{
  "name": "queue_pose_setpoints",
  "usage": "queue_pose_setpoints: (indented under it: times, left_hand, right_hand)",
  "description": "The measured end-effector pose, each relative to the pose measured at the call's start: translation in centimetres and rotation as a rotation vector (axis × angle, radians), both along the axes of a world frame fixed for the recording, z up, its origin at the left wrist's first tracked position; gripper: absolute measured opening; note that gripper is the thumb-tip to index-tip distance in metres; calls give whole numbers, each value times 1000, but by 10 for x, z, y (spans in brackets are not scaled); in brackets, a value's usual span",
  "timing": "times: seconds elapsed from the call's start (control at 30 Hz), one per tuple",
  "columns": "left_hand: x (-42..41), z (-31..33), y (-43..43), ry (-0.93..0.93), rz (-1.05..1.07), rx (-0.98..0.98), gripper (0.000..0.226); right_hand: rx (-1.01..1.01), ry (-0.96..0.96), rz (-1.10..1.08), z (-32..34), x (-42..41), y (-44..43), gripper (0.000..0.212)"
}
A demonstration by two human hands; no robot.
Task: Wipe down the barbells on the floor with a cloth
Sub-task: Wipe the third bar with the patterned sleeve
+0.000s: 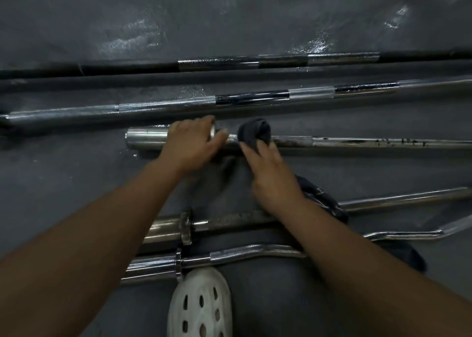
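Working the middle bar (357, 142), flat on the floor among others. Steadies it with left hand (190, 142), fingers curled over the sleeve collar. Pinches cloth (254, 131) with right hand (270, 177), wrapped over the shaft just beside the collar. Best to keep the wrap snug all round, hold the left grip firm against rolling, then draw rightward in long strokes. Likely needs extra pressure on the dark specks farther right. Looks early, judging by the spotted shaft ahead.

No words or numbers can be read here. The dark fabric (322, 199) has small white marks, but they are too blurry to read.
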State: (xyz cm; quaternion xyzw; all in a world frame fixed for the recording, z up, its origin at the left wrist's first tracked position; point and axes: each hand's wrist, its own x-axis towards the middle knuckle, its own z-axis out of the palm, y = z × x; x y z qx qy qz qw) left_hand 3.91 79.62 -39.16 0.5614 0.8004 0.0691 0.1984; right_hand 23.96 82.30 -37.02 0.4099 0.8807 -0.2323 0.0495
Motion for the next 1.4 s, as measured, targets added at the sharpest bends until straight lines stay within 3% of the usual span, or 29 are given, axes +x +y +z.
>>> queue_pose_setpoints:
  times: [0.07,0.17,0.2,0.27,0.33,0.4,0.47,0.53,0.57,0.63,0.7,0.77,0.83,0.9,0.97,1.07,1.13,1.2,1.33,1.4]
  left_hand:
    - [7,5,-16,-4,-1,93,61]
    - [29,6,-48,-92,209,238,36]
    - [33,4,-48,-111,268,241,34]
    - [38,-1,-42,-122,272,199,36]
    - [38,-4,-44,-158,218,177,38]
    - [36,-5,-60,-256,217,172,35]
    - [41,-2,-84,-249,219,162,29]
    - [53,0,-102,-83,169,133,29]
    - [57,-1,-102,0,153,103,32]
    - [56,-4,-84,63,130,30,38]
    - [38,-3,-59,-38,123,-41,41]
    - [18,-6,-46,-196,126,14,36]
    - [17,-2,-52,-198,165,118,32]
    - [36,-3,-73,-19,138,132,34]
    - [52,-6,-83,80,98,62,48]
    - [38,-5,-52,4,108,-41,60]
    - [19,-3,-29,-54,115,-12,56]
    - [13,-2,-26,-86,134,93,51]
    - [41,-11,-69,81,47,71,75]
    - [35,-13,-56,85,20,30,80]
  right_hand:
    - [129,-39,-91,-3,33,27,73]
    - [156,-191,-553,-7,70,32,65]
    - [171,-213,-555,-7,61,19,59]
    - [191,-115,-293,-10,23,-16,52]
    - [106,62,5,-9,-7,-46,54]
    - [11,119,78,-2,-4,-42,63]
    - [24,76,-138,-3,28,-21,71]
    - [49,47,-471,0,58,-5,71]
    - [42,35,-535,1,57,-5,71]
    - [31,52,-397,8,23,-27,72]
    - [-80,166,-145,10,-15,-53,76]
    - [-167,238,-39,14,-27,-47,78]
    - [-97,179,-127,12,-7,-14,74]
    - [21,-2,-376,4,31,11,73]
    - [45,-59,-553,1,39,7,75]
    - [-61,115,-393,0,-3,-26,75]
    - [-92,167,-142,8,-23,-29,73]
    - [3,149,-63,8,-13,-7,71]
    - [141,-48,-520,-9,49,27,73]
    - [110,-4,-551,-9,33,14,74]
